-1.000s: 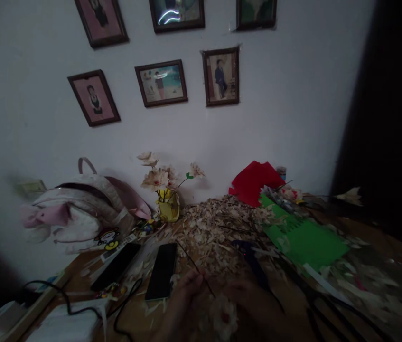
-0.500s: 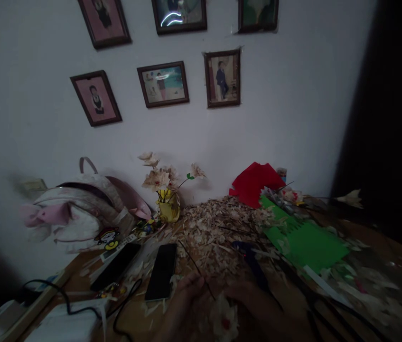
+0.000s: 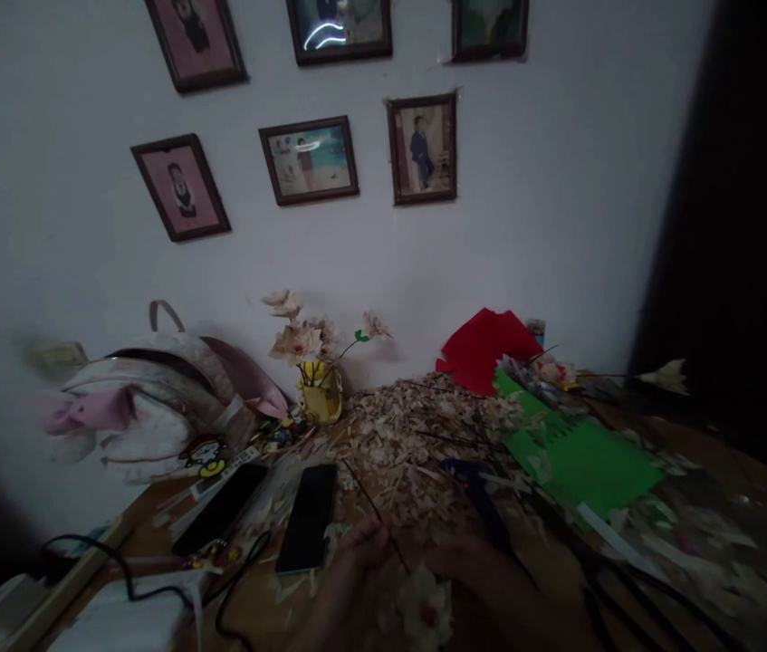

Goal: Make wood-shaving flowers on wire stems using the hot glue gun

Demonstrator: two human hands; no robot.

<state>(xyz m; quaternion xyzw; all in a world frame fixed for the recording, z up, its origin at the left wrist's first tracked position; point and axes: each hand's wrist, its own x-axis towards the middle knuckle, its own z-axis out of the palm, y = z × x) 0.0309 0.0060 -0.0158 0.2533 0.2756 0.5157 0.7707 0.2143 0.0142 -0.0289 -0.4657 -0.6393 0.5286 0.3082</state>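
My left hand (image 3: 361,549) is closed round the thin dark stem (image 3: 370,501) of an artificial flower. The stem slants down to the right, to the cream flower head (image 3: 427,608) with a red centre. My right hand (image 3: 459,560) is at the upper right edge of that flower head, fingers closed against its petals. Dim light blurs the fingertips. A dark blue glue gun (image 3: 484,507) with a small red light lies just beyond my right hand. To the left of my left hand lies a black phone (image 3: 308,516).
Cream petal scraps (image 3: 410,435) are heaped at the back. Behind the phones stand a yellow vase (image 3: 321,403) of similar flowers and a pale backpack (image 3: 158,398). Green sheet (image 3: 580,466) and red sheet (image 3: 484,349) lie right. Black cables (image 3: 600,566) cross the right front; a white box (image 3: 129,611) sits left.
The view has shifted very slightly. The flower head has tilted or moved a little; both hands stay at almost the same place.
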